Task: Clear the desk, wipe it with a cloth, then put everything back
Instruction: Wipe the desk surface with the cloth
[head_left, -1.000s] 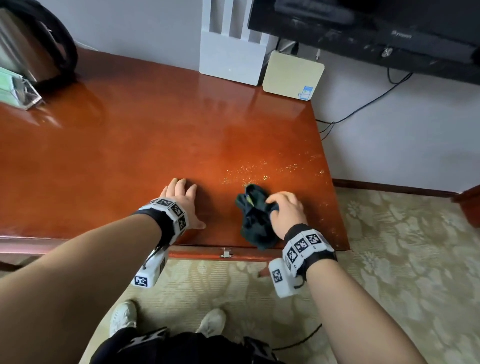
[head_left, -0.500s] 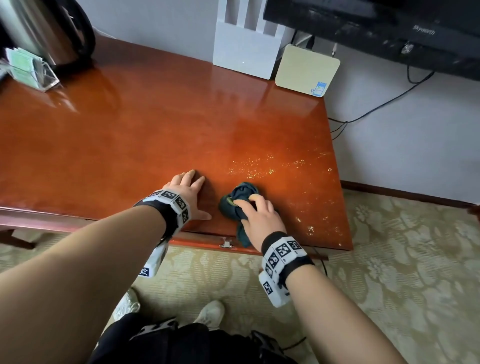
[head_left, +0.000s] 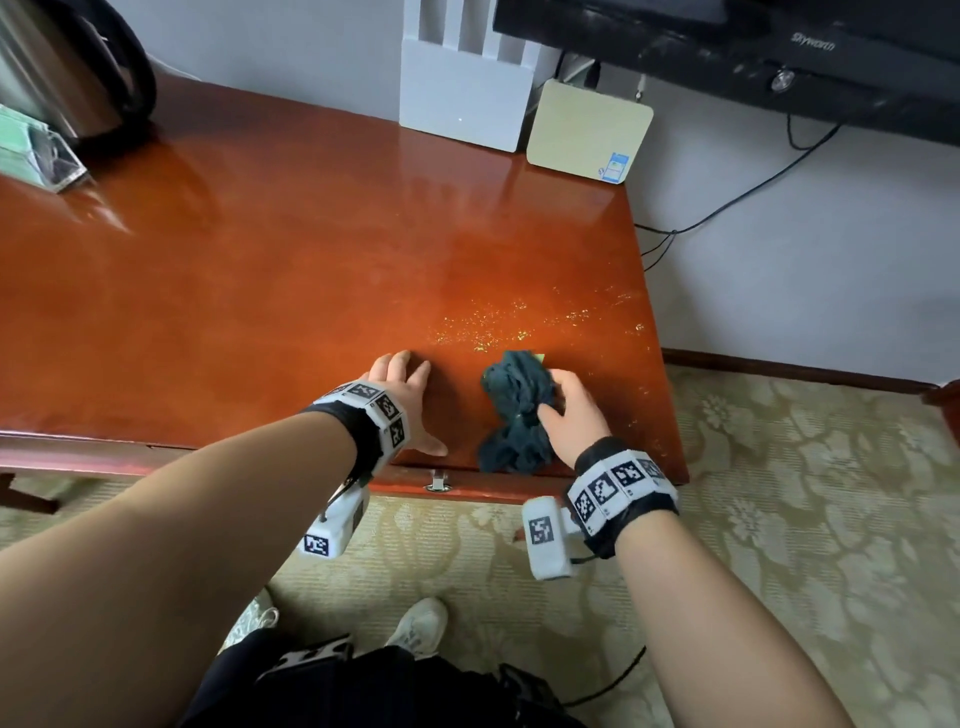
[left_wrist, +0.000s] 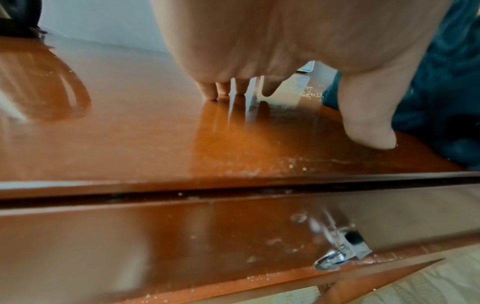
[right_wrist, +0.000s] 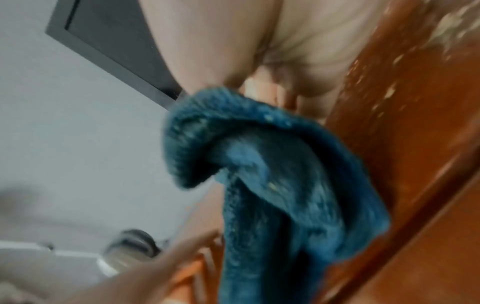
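The right hand is gripping the bunched dark teal cloth near the front right edge of the counter in the wiping step, the left hand is bracing flat with fingers extended, and the next pass is calling for reaching the yellow crumbs just beyond.

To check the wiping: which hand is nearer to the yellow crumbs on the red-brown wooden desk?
Right. The right hand grips the dark teal cloth just below the crumbs; the left hand rests flat farther left.
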